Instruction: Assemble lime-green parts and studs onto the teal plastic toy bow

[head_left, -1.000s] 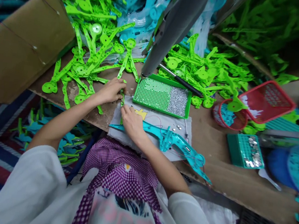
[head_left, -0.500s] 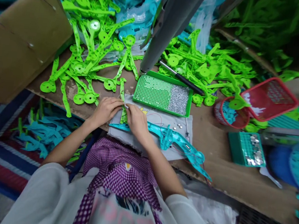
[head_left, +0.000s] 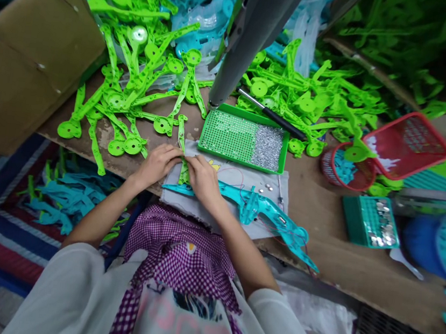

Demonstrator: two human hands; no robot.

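My left hand (head_left: 158,162) and my right hand (head_left: 202,178) meet over a green plastic piece (head_left: 184,172) on a grey cloth (head_left: 241,179). Both hands pinch that piece with curled fingers. A long teal plastic handle part (head_left: 266,211) with thin red wires lies across the cloth just right of my right hand. Beyond the cloth sits a green tray (head_left: 246,141) holding small silver screws. A few loose metal discs (head_left: 267,188) lie on the cloth.
Heaps of green plastic parts (head_left: 135,86) cover the brown table's back. A grey machine column (head_left: 249,35) rises above the tray; a black-handled tool (head_left: 272,118) lies beside it. A cardboard box (head_left: 29,56) stands left. Red baskets (head_left: 383,151) and a teal tray of discs (head_left: 370,222) sit right.
My left hand has drawn back from the green pile toward me and joined my right hand on the cloth, bringing the green piece with it. In the last half second little moved.
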